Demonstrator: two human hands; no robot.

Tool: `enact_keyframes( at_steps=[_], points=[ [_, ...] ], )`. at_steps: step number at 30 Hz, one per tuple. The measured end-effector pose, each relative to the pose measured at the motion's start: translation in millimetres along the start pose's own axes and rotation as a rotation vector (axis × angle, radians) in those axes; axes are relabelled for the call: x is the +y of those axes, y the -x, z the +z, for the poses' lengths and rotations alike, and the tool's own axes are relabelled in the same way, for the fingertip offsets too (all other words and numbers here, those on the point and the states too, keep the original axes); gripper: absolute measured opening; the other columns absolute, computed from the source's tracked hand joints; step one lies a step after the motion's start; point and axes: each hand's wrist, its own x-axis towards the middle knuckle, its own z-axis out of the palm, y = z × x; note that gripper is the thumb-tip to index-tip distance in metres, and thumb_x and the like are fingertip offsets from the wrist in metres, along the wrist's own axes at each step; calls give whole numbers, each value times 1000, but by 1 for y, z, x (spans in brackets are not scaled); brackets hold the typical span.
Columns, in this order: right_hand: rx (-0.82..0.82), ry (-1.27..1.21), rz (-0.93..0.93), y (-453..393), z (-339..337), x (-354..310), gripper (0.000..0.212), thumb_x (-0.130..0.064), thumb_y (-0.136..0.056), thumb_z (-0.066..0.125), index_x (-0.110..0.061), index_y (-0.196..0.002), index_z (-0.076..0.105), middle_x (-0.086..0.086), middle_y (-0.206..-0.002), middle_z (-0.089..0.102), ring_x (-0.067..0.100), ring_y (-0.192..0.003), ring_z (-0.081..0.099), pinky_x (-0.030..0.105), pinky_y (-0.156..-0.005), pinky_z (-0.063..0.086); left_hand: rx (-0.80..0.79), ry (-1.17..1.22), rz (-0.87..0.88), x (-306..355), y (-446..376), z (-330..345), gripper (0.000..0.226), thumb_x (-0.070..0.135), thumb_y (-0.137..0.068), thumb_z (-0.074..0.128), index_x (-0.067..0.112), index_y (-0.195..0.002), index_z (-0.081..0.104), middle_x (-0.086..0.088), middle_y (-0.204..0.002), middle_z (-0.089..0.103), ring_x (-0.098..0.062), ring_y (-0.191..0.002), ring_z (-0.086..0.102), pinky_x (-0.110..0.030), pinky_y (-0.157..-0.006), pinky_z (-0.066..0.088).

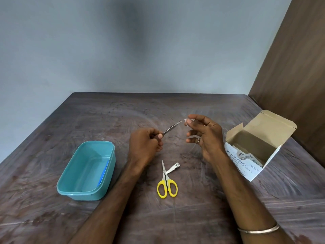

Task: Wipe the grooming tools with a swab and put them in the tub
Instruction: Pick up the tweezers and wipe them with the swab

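**Tweezers held out, swab just off the tip**

Head view: the left hand (145, 147) has its fingers curled tight around the butt end of a slim metal tool, seemingly tweezers (171, 128), pinched between thumb and forefinger. The tool's long axis runs up and to the right, away from the left hand, with its free tip pointing at the right hand (204, 136). The right hand pinches a small white swab (186, 122) between thumb and forefinger, its other fingers loosely spread and curved. The swab sits just beside the tweezers' tip, apart from it by a small gap; I cannot tell whether it grazes the metal.

The coming move seems to turn on that line: the swab lies straight off the tip, along the tool's own axis, so the right hand probably needs only to close in and slide down the shaft toward the left hand.

On the wooden table (193, 217), the yellow-handled scissors (166, 184) and a nail clipper (173, 168) lie touching, near both forearms, not yet in the tub. The teal tub (70, 188) stands to the left, nearer the left hand, with something blue lying along its inner right wall. An open box of alcohol swabs (255, 166) stands to the right.
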Motion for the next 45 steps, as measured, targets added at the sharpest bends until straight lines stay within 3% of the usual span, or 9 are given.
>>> enact_keyframes(
  at_steps=[6,14,20,25,29,34,41,45],
  points=[
    [-78,55,-52,1,3,4,26,-2,-84,74,-11,-108,73,9,-90,74,20,-67,72,33,-52,60,14,169,-106,-1,-1,0,16,4,-95,58,3,-85,70,-10,-63,69,-20,-54,68,-28,-54,57],
    [-44,44,-25,4,9,8,12,-11,-83,78,-12,-94,74,5,-79,72,20,-58,65,30,-44,54,24,136,-25,0,2,5,18,7,-94,62,16,-81,69,-7,-63,71,-20,-57,71,-30,-57,59],
    [-11,49,-28,4,10,10,21,-15,-82,80,-9,-96,64,18,-94,75,19,-55,65,30,-42,54,-39,162,17,5,9,8,10,4,-94,61,4,-92,71,-10,-67,71,-20,-58,70,-27,-57,60],
    [-70,72,-9,4,11,11,28,-17,-83,79,-12,-107,65,6,-90,77,20,-58,67,31,-45,56,-41,195,55,4,9,10,16,6,-94,62,17,-86,70,-5,-65,71,-21,-60,72,-29,-58,59],
    [-161,159,6,6,14,15,33,-19,-82,81,-10,-111,69,3,-84,75,19,-63,66,32,-49,56,-27,222,64,4,9,9,12,7,-94,62,12,-93,73,-8,-68,73,-23,-62,73,-29,-59,60],
    [-194,245,-5,9,18,19,24,-21,-81,81,-8,-101,74,10,-80,71,16,-62,64,33,-51,55,-32,261,50,5,9,8,13,8,-94,63,12,-91,75,-10,-69,73,-24,-63,73,-30,-61,61],
    [-154,199,-110,13,21,21,12,-23,-92,70,-13,-92,76,1,-79,75,18,-61,63,33,-50,52,-85,396,-17,12,13,5,14,9,-94,62,2,-98,74,-18,-74,73,-27,-67,72,-29,-63,61],
    [-127,184,-154,16,25,22,15,-20,-94,68,-6,-99,72,5,-88,78,20,-59,66,28,-44,48,13,338,-29,11,10,2,13,15,-93,64,8,-98,75,-9,-74,75,-23,-66,73,-29,-61,60]
  ],
)
